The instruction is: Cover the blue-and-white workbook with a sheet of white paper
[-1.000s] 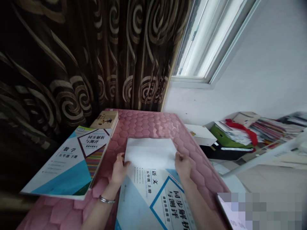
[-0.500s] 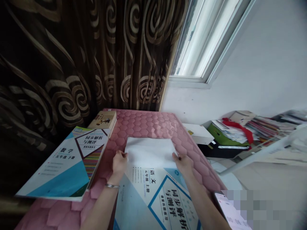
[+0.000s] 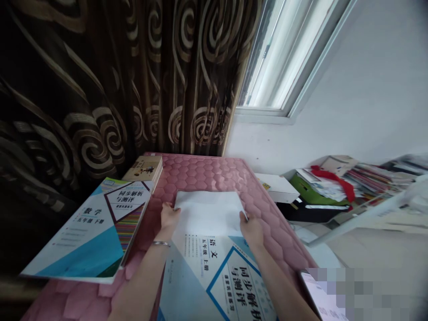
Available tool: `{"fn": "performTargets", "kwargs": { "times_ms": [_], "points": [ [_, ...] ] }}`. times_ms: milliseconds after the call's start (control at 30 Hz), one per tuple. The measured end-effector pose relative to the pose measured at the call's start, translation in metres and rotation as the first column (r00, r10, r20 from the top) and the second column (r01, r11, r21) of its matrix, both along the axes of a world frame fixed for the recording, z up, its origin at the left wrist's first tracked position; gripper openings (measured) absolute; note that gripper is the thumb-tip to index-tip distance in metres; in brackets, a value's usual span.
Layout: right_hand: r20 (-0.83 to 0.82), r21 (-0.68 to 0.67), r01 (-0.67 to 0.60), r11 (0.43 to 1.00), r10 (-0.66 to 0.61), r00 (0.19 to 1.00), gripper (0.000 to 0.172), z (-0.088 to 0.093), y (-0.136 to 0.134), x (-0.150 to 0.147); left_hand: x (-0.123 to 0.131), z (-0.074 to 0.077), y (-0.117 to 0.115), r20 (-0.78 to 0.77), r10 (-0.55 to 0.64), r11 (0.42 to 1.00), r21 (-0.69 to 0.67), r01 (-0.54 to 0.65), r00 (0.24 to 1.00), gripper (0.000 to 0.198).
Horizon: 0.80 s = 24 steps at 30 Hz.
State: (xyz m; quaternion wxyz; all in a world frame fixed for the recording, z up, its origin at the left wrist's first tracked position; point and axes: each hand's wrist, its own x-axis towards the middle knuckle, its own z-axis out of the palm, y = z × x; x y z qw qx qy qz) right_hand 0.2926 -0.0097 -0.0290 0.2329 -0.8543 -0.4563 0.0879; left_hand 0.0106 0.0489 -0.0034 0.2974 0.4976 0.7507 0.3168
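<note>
A white sheet of paper (image 3: 209, 212) lies over the far end of a blue and white workbook (image 3: 214, 278) on a pink quilted surface (image 3: 203, 174). My left hand (image 3: 169, 219) grips the sheet's left edge, fingers curled around it; a thin bracelet circles that wrist. My right hand (image 3: 251, 229) pinches the sheet's right edge. Both forearms reach in from the bottom of the view.
A second blue and white workbook (image 3: 88, 227) lies at the left, with a small yellow book (image 3: 144, 168) behind it. A dark swirl-patterned curtain (image 3: 117, 76) hangs behind. Cluttered papers, a green box (image 3: 309, 189) and a white box (image 3: 279, 187) sit at the right under a window.
Both hands have slid a little farther up the sheet's side edges. The sheet has barely shifted.
</note>
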Motion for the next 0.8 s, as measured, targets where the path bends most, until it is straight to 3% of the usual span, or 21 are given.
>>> {"fn": "performTargets", "kwargs": {
  "times_ms": [133,200,233,300,367,400,433,533,600,800],
  "points": [
    [0.216,0.059,-0.021,0.998,0.008,0.976,0.044,0.009,-0.002,-0.017,0.000,0.002,0.009,-0.052,-0.007,1.000,-0.027,0.006,0.999,0.035],
    [0.369,0.125,-0.202,0.971,0.144,0.918,0.045,0.014,-0.007,-0.034,-0.001,0.003,0.015,-0.062,-0.017,0.999,-0.035,0.015,0.998,0.033],
    [0.416,0.124,-0.342,0.932,0.264,0.870,0.047,0.015,-0.011,-0.045,-0.002,0.003,0.018,-0.060,-0.023,0.999,-0.037,0.021,0.998,0.035],
    [0.442,0.066,-0.632,0.772,0.545,0.713,0.050,0.015,-0.017,-0.068,-0.003,0.003,0.023,-0.050,-0.032,0.999,-0.029,0.031,0.998,0.040],
    [0.431,0.001,-0.798,0.602,0.720,0.543,0.052,0.011,-0.019,-0.089,-0.003,0.002,0.027,-0.042,-0.037,0.999,-0.009,0.037,0.998,0.040],
    [0.415,-0.021,-0.825,0.565,0.756,0.507,0.052,0.008,-0.018,-0.098,-0.004,0.002,0.028,-0.041,-0.038,0.999,0.000,0.038,0.998,0.037],
    [0.391,-0.042,-0.827,0.561,0.771,0.503,0.051,0.005,-0.015,-0.104,-0.004,0.001,0.028,-0.042,-0.039,0.999,0.007,0.039,0.998,0.031],
    [0.310,-0.094,-0.762,0.641,0.746,0.589,0.051,-0.003,-0.002,-0.113,-0.006,-0.002,0.025,-0.037,-0.048,0.999,0.005,0.048,0.998,0.019],
    [0.279,-0.114,-0.739,0.664,0.735,0.618,0.052,-0.004,0.005,-0.114,-0.008,-0.004,0.022,-0.015,-0.057,0.998,0.002,0.057,0.998,0.018],
    [0.258,-0.160,-0.753,0.638,0.763,0.592,0.057,0.003,0.006,-0.112,-0.022,-0.009,0.009,0.183,-0.074,0.997,-0.003,0.076,0.980,0.012]
  ]
}}
